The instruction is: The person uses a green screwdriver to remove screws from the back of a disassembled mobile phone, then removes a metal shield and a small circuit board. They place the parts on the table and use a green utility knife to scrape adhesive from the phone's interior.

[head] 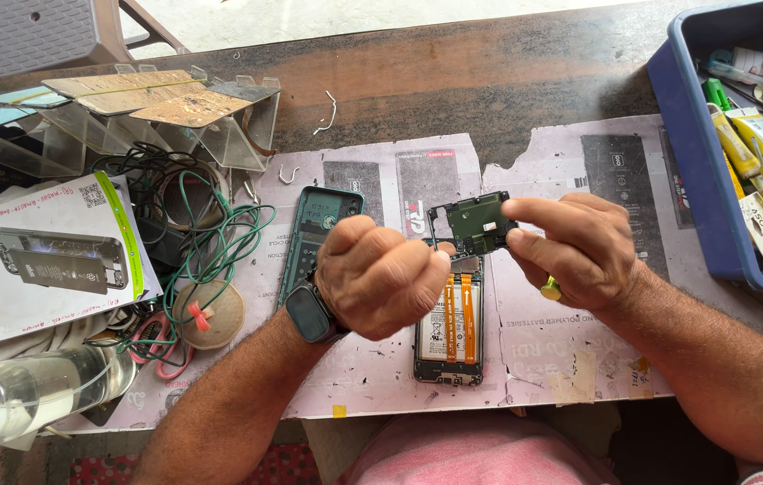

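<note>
Above the phone: left hand (380,277) and right hand (579,251) hold a small green circuit board (476,224) between them, lifted clear
Fingers: both sets pinched shut on the board's edges
Phone (450,332): lies open on the bench (489,81), orange ribbon cables (460,305) and battery exposed
Done: back cover (314,238) is off, lying left of the phone; board is out
Left: judging by this, refitting board and cover

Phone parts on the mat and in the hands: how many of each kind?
Opened phone body: 1
Orange ribbon cables: 2
Green back cover: 1
Dark inner frame piece, held by left hand and right hand: 1
Total: 5
</note>
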